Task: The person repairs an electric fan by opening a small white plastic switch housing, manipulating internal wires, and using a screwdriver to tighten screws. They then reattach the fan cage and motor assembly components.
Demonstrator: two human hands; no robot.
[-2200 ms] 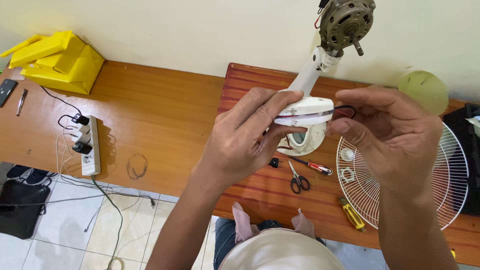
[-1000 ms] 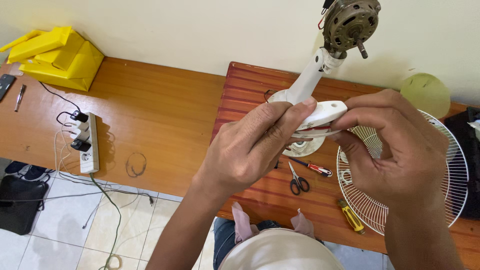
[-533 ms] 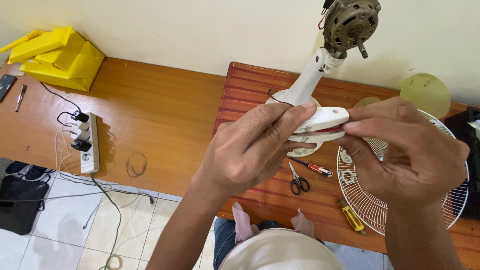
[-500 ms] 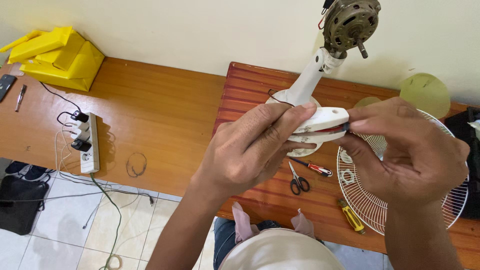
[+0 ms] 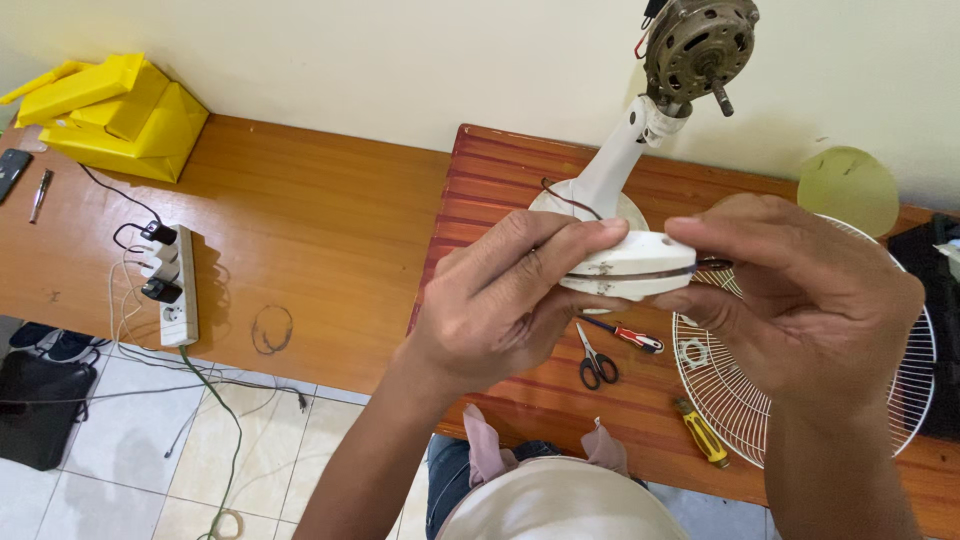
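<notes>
Scissors [image 5: 597,362], screwdrivers [image 5: 622,334], fan guard [image 5: 900,400] below.

casing [image 5: 630,265]: white matt plastic | table [image 5: 330,250]: glossy varnished wood | motor [image 5: 697,42]: dull metal | grille [image 5: 800,400]: white wire

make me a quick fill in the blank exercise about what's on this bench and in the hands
1. Both hands, the left hand and right hand, hold a ____ plastic casing.
2. The scissors on the table have ____ handles.
3. The fan motor sits at the ____ of the white stand.
4. The screwdriver beside the wire fan guard has a ____ handle.

Missing words: white; black; top; yellow
</notes>
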